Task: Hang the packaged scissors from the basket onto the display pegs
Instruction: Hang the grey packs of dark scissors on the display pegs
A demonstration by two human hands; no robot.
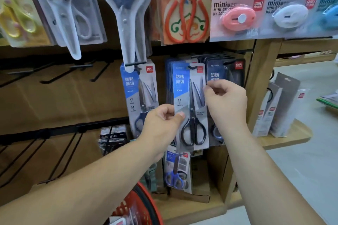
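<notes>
Fingers (pixel 180 116) of the left hand (pixel 162 120) pinch the left edge of a scissors pack (pixel 192 97) about halfway down. The thumb lies on the front of the card and the other fingers curl behind it. The right hand (pixel 226 102) pinches the right edge higher up, thumb and forefinger pressed together on the card's rim, the remaining fingers curled toward the palm.

The pack hangs upright between the 2 hands. It has a blue label at upper left and black-handled scissors under clear plastic, blades pointing up. Its top meets the upturned tip of a black peg (pixel 193 67), which shows in front of the card at the hang hole. More packs of the same kind hang close behind it.

Just to the left, another blue-labelled pack (pixel 140 93) hangs on its own peg, its lower part hidden by the left hand. Just to the right, a dark-labelled pack (pixel 225 73) hangs behind the right hand. Below these is a smaller pack with blue-handled scissors (pixel 176 171).

The red basket (pixel 140 204) sits at the bottom edge, beside the left forearm; what it holds cannot be made out. Bare black pegs (pixel 54 76) stick out of the brown board on the left. In the row above hang clear packs of long scissors (pixel 128 14), orange-handled scissors (pixel 186 11) and cards of mini cutters (pixel 237 18).
</notes>
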